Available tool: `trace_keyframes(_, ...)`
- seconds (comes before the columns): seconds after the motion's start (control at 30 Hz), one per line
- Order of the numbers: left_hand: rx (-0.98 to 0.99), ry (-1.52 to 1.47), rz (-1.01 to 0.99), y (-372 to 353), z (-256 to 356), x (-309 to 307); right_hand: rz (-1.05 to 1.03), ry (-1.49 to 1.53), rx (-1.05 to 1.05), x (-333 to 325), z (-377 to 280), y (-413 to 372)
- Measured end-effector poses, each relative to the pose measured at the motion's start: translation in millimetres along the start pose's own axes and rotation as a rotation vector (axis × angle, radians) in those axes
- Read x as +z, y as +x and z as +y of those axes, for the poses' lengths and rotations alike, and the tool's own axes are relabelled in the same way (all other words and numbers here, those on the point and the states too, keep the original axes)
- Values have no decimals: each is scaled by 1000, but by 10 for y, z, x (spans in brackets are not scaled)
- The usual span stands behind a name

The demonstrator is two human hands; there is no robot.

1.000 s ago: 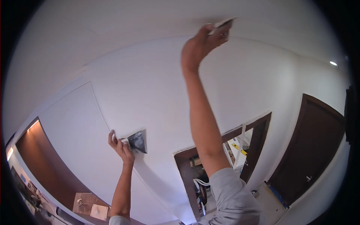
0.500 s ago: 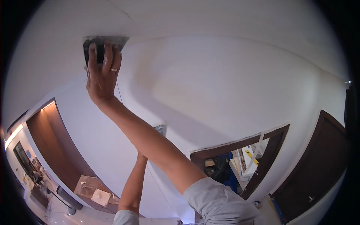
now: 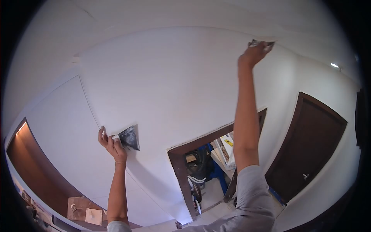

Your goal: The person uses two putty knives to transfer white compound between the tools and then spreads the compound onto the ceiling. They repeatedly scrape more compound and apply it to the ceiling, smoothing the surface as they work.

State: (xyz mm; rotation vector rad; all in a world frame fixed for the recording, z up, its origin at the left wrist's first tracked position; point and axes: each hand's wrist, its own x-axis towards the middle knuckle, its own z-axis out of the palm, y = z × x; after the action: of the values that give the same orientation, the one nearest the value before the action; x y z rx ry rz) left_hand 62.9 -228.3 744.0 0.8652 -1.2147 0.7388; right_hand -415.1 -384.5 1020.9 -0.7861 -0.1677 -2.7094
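My left hand [image 3: 112,146] is raised in front of the white wall and grips a putty knife, its dark, smeared blade [image 3: 130,137] pointing right. A white lump, like putty, sits by the fingers. High on the right, my right hand [image 3: 256,55] is closed around a second putty knife [image 3: 271,43]. That tool's edge lies right at the line where wall [image 3: 181,85] and ceiling [image 3: 162,13] meet. My fingers hide most of its handle.
A dark-framed opening [image 3: 178,170] below shows hoses, boards and a yellow level [image 3: 228,142]. A brown door [image 3: 307,143] stands at right. At lower left is a wood-lined niche [image 3: 38,170] with boxes [image 3: 94,216]. A ceiling lamp [image 3: 334,65] shines at upper right.
My right hand has swung from the upper left to the upper right along the ceiling edge. My left hand, earlier hidden behind the right forearm, now shows at left. The view has shifted right.
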Motion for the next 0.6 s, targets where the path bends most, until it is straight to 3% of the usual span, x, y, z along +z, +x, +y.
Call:
trace_keyframes(0.13, -21, 2, -4, 10, 77, 27, -165, -63, -22, -155, -94, 550)
trace_keyframes(0.27, -1, 28, -26, -8, -9, -13, -169, -81, 23, 129, -106, 256)
trace_keyframes(0.37, -51, -15, 5, 20, 50, 2, -223, -135, -58, 495, 193, -284)
trace_keyframes(0.5, 5, -9, 13, 47, 66, -1, -208, -300, -356, 1311, 367, -1643)
trace_keyframes(0.6, 12, -2, -6, 32, 29, -11, -221, -204, -242, 2000, 206, -2718)
